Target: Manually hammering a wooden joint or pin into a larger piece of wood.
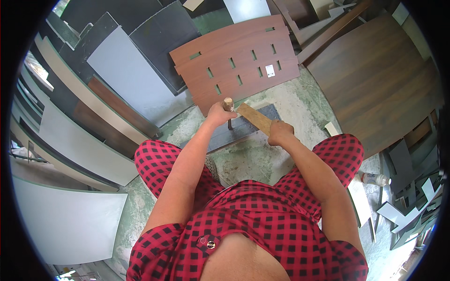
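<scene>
My left hand (217,115) is closed around an upright chisel-like tool (228,103). Its blunt wooden head sticks up above my fingers and its dark shaft points down at a dark grey board (243,132) lying on the floor. I cannot tell whether the tip touches the board. In my right hand (281,132) is a flat, light-brown wooden bar (253,116), gripped at its near end. The bar's far end slants up to the left, close beside the tool's head. My fingers hide the middle of the tool.
A reddish-brown panel with several slots (243,61) leans just beyond the board. White and dark panels (126,70) stand at the left. A large brown wood-grain panel (375,79) is at the right, with a plastic bottle (375,179) and offcuts (412,210) nearer me.
</scene>
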Tool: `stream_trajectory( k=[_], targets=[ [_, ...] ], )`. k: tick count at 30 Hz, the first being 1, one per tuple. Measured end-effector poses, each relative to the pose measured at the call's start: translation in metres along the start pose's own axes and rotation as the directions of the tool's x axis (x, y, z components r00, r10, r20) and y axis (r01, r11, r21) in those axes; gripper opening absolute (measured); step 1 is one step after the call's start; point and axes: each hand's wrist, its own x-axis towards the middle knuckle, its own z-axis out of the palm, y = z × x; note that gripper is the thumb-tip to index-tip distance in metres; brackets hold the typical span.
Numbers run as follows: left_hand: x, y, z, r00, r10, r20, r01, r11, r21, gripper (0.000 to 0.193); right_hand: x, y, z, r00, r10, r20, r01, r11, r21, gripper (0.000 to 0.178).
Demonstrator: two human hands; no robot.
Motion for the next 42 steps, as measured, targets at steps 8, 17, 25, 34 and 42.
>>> stream_trajectory(
  k=[8, 17, 25, 34, 42],
  targets=[
    [0.004, -0.019, 0.002, 0.997, -0.074, -0.021, 0.070, 0.986, -0.151, 0.040, -0.020, 0.001, -0.040, 0.990, -0.139, -0.030, 0.143, 0.963, 0.229, 0.077],
    [0.008, -0.020, 0.002, 0.999, 0.034, 0.018, -0.031, 0.985, -0.172, 0.029, -0.059, -0.010, -0.060, 0.755, -0.204, -0.624, 0.627, 0.506, 0.593, 0.072],
    [0.013, -0.024, 0.010, 0.995, -0.093, 0.034, 0.099, 0.969, -0.227, 0.035, -0.051, -0.014, -0.046, 0.906, -0.265, -0.330, 0.402, 0.783, 0.474, 0.068],
    [0.019, -0.033, 0.011, 1.000, -0.012, 0.025, 0.017, 0.972, -0.236, 0.035, -0.059, -0.015, -0.051, 0.729, -0.291, -0.620, 0.685, 0.311, 0.659, 0.074],
    [0.017, -0.028, 0.010, 0.999, -0.015, 0.028, 0.021, 0.973, -0.230, 0.034, -0.051, -0.017, -0.043, 0.854, -0.266, -0.447, 0.514, 0.290, 0.807, 0.076]
  ],
)
